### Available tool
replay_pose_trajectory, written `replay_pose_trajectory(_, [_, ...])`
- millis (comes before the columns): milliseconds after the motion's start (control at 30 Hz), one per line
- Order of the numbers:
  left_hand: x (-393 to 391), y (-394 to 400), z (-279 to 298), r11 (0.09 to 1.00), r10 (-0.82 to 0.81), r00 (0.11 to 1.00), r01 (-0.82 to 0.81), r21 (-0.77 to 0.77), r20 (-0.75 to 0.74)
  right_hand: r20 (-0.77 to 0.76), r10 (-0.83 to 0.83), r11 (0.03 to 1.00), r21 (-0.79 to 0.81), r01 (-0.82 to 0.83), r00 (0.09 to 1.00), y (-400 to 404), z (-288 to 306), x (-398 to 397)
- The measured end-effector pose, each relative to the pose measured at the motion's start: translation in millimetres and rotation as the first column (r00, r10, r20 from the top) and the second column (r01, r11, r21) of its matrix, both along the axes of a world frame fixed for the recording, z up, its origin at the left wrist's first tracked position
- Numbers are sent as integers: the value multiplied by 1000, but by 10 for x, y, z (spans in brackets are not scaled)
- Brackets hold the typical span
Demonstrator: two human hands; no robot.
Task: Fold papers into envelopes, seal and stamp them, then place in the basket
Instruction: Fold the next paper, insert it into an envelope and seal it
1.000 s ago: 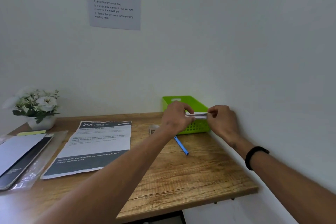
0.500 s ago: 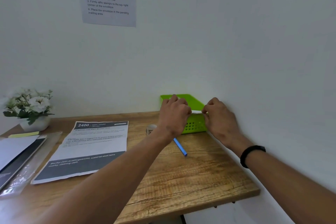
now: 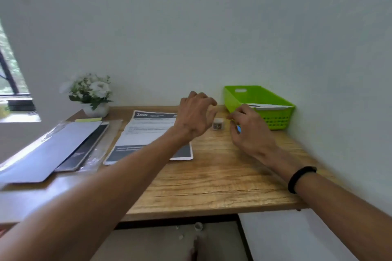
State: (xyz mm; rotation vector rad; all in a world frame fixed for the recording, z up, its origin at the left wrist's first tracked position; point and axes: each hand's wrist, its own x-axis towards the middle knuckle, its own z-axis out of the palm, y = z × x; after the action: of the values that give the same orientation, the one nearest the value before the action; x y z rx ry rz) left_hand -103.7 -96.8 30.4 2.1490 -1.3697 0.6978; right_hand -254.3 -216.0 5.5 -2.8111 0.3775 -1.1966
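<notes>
Envelope (image 3: 268, 106) lies in the green basket (image 3: 275, 119); left hand (image 3: 194, 115) and right hand (image 3: 250, 128) hover empty, fingers loosely spread; printed sheet (image 3: 148, 131) at nine o'clock likely folds next.

Both of your forearms are bare, with no sleeves showing. Your right wrist wears a plain, narrow black band (image 3: 301, 178). Your left hand (image 3: 195, 116) and wrist carry no jewellery.
</notes>
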Motion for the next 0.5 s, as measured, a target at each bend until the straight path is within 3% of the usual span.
replay_pose_trajectory(100, [404, 520, -59, 993, 113, 987, -110, 37, -118, -129, 99, 991, 102, -86, 987, 418, -67, 345])
replay_pose_trajectory(300, [1107, 1329, -303, 920, 390, 865, -376, 107, -316, -323, 125, 945, 326, -14, 938, 726, -124, 878])
replay_pose_trajectory(500, [1385, 1383, -432, 872, 486, 790, -470, 139, -373, -432, 153, 951, 309, -13, 889, 549, -77, 1061])
